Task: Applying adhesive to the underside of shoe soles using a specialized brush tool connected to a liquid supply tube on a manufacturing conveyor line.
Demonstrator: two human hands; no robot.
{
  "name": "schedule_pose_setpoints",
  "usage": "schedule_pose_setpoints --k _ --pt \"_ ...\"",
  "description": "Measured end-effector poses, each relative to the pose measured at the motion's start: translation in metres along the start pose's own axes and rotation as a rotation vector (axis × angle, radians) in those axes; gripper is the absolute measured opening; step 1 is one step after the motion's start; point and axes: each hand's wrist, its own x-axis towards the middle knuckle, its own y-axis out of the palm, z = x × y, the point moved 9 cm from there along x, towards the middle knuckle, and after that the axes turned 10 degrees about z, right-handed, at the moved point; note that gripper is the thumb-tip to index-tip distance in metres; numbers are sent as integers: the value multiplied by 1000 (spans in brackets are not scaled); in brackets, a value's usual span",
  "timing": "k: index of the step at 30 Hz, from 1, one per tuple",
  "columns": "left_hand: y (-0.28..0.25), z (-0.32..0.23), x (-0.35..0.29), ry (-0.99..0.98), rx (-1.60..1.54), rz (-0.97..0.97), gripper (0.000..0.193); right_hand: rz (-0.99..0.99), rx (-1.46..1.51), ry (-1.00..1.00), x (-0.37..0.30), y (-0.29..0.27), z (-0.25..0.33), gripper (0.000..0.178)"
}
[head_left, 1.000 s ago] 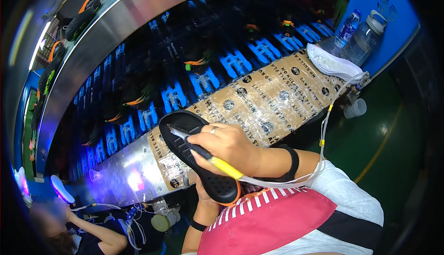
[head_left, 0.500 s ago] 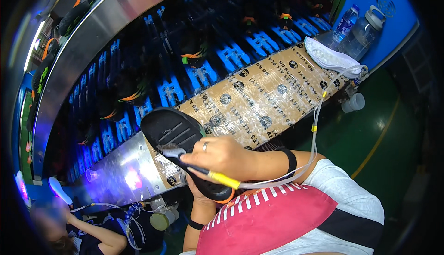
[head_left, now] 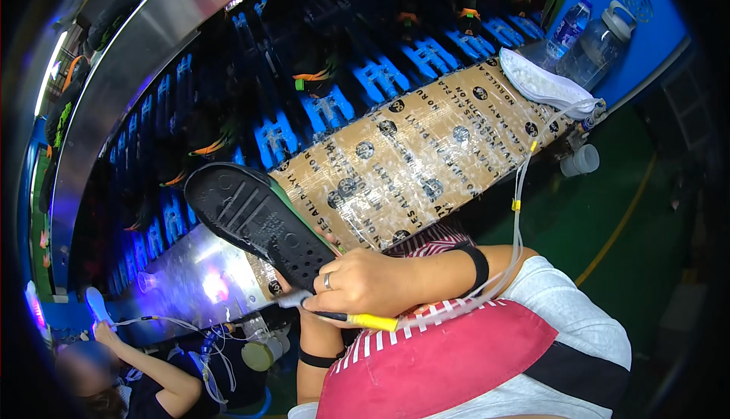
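The black shoe sole (head_left: 255, 217) is held up in front of the person, its slotted toe pointing to the upper left and its heel, dotted with round holes, nearest the hands. The left hand (head_left: 330, 239) is mostly hidden behind the sole; its fingers curl round the right edge near the heel, gripping it from beneath. The right hand (head_left: 353, 282) lies across the lower end of the heel, fingers closed in a pinch on the brush (head_left: 331, 315). The blurred bristles stick out just beside the heel, clear of the slotted toe, and a clear tube (head_left: 518, 225) runs from the yellow collar (head_left: 372, 322) along the right forearm.

Beyond the sole is the bench (head_left: 411, 149), covered in printed brown cardboard. A white sole (head_left: 544, 84) lies at its far right end, near two clear bottles. At lower left, a co-worker's raised hand (head_left: 105, 333) holds a pale blue sole (head_left: 97, 305).
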Motion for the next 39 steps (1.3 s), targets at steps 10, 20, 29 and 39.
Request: schedule_pose_setpoints --k 10,20,29,39 --pt "8 -22 19 78 -103 36 62 -48 119 50 -10 6 -8 25" --pt "25 -44 28 123 123 130 63 -55 315 232 -21 12 -32 25" --pt "22 -66 23 113 222 102 72 -84 378 282 -25 4 -42 23" --pt "-9 -79 17 -62 374 76 76 -2 388 249 -31 20 -38 24"
